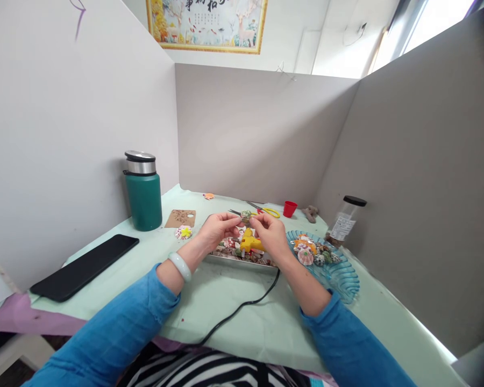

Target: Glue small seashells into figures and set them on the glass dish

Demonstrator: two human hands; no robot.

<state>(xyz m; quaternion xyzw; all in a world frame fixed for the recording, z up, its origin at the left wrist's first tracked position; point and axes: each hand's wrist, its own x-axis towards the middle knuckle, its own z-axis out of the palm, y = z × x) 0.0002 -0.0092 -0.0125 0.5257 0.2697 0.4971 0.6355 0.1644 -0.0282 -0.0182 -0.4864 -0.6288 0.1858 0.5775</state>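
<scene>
1. Grey partition panels [262,129] stand around a table spread with a pale green covering [213,293].
2. A scalloped blue plate [350,282] sits on the right, bearing a heap of seashells [326,257].
3. A shallow metal tray [244,262], filled with mixed pieces, lies beneath the hands.
4. A green insulated bottle [144,201] stands on the left, well apart from the tray.
5. The left hand [216,228] is narrowed, thumb and forefinger pinched at one side of a small greenish-brown piece [246,214].
6. The right hand [270,234] pinches likewise at its other side.
7. A yellow hot-glue gun [250,241] rests in the tray.
8. The small piece is above the tray, between both hands' fingertips; its exact kind is too small to tell.
</scene>
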